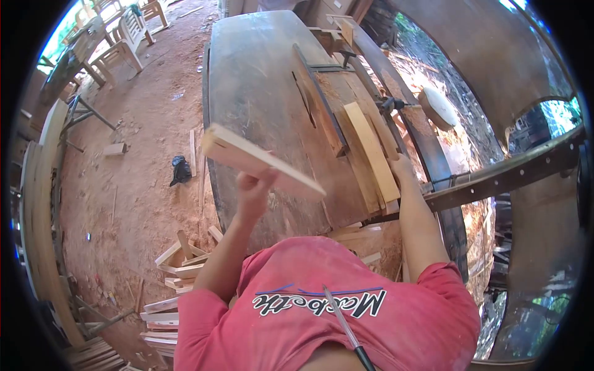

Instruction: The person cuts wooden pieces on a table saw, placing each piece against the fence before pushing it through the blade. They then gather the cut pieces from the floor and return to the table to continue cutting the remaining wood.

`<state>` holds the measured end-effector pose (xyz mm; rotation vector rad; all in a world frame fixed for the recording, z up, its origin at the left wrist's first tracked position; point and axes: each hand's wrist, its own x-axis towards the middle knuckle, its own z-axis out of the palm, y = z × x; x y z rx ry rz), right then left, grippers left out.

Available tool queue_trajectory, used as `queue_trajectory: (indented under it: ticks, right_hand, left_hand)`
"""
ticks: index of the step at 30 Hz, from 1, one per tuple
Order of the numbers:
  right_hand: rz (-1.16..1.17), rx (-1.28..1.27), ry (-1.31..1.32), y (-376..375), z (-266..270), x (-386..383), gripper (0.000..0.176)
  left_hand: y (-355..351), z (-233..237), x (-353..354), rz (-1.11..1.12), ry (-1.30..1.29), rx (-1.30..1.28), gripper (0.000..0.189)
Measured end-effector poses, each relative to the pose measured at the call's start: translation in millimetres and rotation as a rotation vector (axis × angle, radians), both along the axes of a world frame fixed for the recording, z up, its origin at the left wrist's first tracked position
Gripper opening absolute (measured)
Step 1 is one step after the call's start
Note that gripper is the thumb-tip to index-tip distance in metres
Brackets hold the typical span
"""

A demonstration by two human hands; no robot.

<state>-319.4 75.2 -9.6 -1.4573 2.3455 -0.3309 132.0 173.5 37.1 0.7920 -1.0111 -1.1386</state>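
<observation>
My left hand (255, 188) is closed around a short wooden board (260, 159), raised at a slant above the worn wooden workbench (247, 80). A dark slot shows near the board's far end. My right hand (402, 170) is at the bench's right side, against the edge of the wood beside a pale yellow wooden block (372, 151). Its fingers are mostly hidden, so I cannot make out their grip. Left of that block, a long dark wooden strip (320, 102) stands along the bench top.
Cut wood pieces (179, 263) are heaped on the dusty ground at my lower left. Long planks (46, 216) stand at far left, with wooden chairs (130, 37) behind. A belt or band (513, 176) and a rounded pale disc (437, 108) are on the right.
</observation>
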Motion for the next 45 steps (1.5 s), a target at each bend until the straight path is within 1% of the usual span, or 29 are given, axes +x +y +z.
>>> queue_trajectory:
  ticks: [1,2,3,4,6,7,8,10,12,14,15,16,19,21,23,24,25,27,28,30,32,33,35,36,38,39,41,43,45]
  right_hand:
    - [0.01,0.0,0.0,-6,-8,-8,0.05]
    - [0.07,-0.081,0.101,-7,-14,-14,0.048]
    - [0.126,-0.16,0.201,-6,-22,-21,0.046]
    - [0.122,-0.149,0.199,-6,-19,-21,0.046]
    - [0.156,-0.16,0.043,-12,16,0,0.042]
    - [0.209,-0.142,0.04,-10,28,8,0.039]
    - [0.205,-0.134,0.033,-5,22,7,0.039]
    - [0.299,-0.08,-0.157,-8,17,7,0.039]
    - [0.327,-0.096,-0.155,-1,11,18,0.042]
    - [0.308,-0.204,-0.111,-5,-5,18,0.043]
    - [0.268,-0.18,-0.278,-10,-25,8,0.042]
    - [0.27,-0.165,-0.278,-12,-26,4,0.042]
    - [0.246,-0.092,-0.345,2,-5,2,0.035]
    - [0.172,-0.515,-0.007,27,48,53,0.035]
    - [0.258,-0.496,-0.33,71,80,107,0.03]
    - [0.296,-0.352,-0.504,98,73,133,0.033]
    - [0.569,-0.344,-0.436,116,46,142,0.052]
    - [0.637,-0.103,-0.04,161,46,177,0.069]
    - [0.635,-0.101,-0.031,168,44,181,0.069]
    - [0.448,-0.053,-0.189,178,35,179,0.08]
    - [0.411,-0.129,-0.171,185,31,174,0.075]
    - [0.425,-0.182,-0.128,186,30,171,0.073]
    - [0.426,-0.231,-0.078,189,29,167,0.071]
    - [0.419,-0.243,-0.042,187,24,166,0.07]
    - [0.416,-0.253,0.001,180,18,163,0.069]
    - [0.436,-0.248,0.025,175,14,161,0.069]
    - [0.449,-0.224,0.049,177,21,166,0.068]
    - [0.413,-0.048,0.041,177,33,171,0.07]
    - [0.418,0.0,0.061,181,33,169,0.069]
  left_hand:
    - [1,-5,12,0.074,0.002,0.03,0.029]
    - [3,-8,21,0.144,0.004,0.068,0.029]
    - [4,-12,28,0.144,0.003,0.076,0.029]
    - [6,-14,33,0.192,0.012,0.103,0.03]
    - [6,-16,33,0.236,0.014,0.138,0.032]
    - [4,-18,32,0.248,0.034,0.145,0.032]
    - [1,-19,32,0.263,0.055,0.15,0.033]
    - [-8,-20,25,0.272,0.085,0.211,0.032]
    - [-11,-21,19,0.31,0.122,0.278,0.031]
    - [-17,-22,16,0.237,0.105,0.333,0.032]
    - [-20,-22,14,0.251,0.109,0.343,0.032]
    - [-22,-21,11,0.256,0.078,0.388,0.034]
    - [-34,-35,3,0.2,0.026,0.487,0.04]
    - [-40,-45,-6,0.156,0.004,0.521,0.044]
    - [-49,-48,-30,0.082,-0.003,0.569,0.044]
    - [-56,-55,-42,0.079,0.001,0.559,0.044]
    - [-63,-66,-56,-0.002,-0.041,0.598,0.043]
    - [-72,-71,-83,-0.087,-0.075,0.638,0.043]
    - [-74,-71,-97,-0.144,-0.115,0.627,0.046]
    - [-77,-75,-116,-0.216,-0.149,0.619,0.048]
    - [-80,-81,-127,-0.324,-0.404,0.391,0.053]
    - [-76,-85,-132,-0.34,-0.403,0.39,0.053]
    - [-61,-84,-136,0.308,-1.338,-0.297,0.055]
    - [-62,-82,-135,0.303,-1.332,-0.301,0.055]
    - [-65,-80,-133,-0.524,-0.756,0.22,0.046]
    - [-68,-84,-134,-0.528,-0.75,0.224,0.046]
    - [-67,-96,-138,-0.36,-0.966,0.023,0.05]
    - [-67,-102,-137,-0.38,-0.897,0.016,0.049]
    - [-71,-101,-133,-0.387,-0.833,-0.002,0.049]
